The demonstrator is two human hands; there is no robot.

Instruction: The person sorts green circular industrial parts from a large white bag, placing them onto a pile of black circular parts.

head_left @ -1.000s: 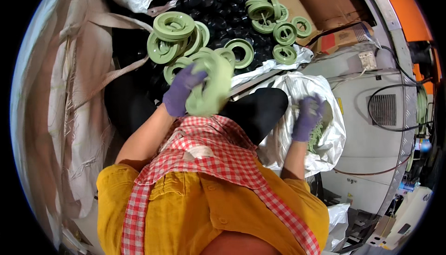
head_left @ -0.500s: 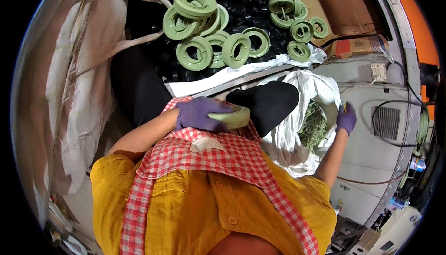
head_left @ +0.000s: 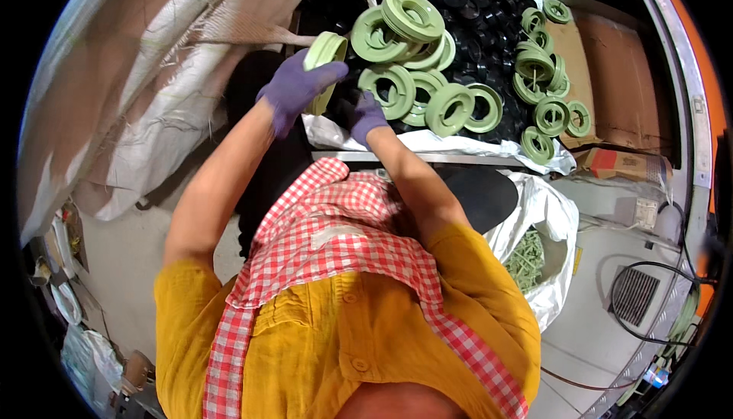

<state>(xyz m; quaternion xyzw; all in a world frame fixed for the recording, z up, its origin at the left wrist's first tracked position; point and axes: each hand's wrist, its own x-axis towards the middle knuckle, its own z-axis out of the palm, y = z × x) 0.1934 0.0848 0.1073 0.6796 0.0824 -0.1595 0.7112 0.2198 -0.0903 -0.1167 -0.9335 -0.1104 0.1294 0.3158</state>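
Note:
My left hand, in a purple glove, is raised at the near left of the pile. Its fingers are wrapped round a light green plastic ring, tilted up on its edge. Close beside it, my right hand, gloved alike, reaches to the near edge of the black parts; its fingertips are dark and partly hidden. Just beyond the right hand lies a cluster of green rings, the nearest one with a thin bar across its hole. Another ring tops a stack at the back.
Small black round parts fill a container lined with white sheeting. More green rings lie at its right side by cardboard. A white bag holds green scraps. A large woven sack hangs at left.
My left hand has carried the green ring from my lap forward to the pile's left side. My right hand has moved from beside the white bag to the black parts. The view has shifted.

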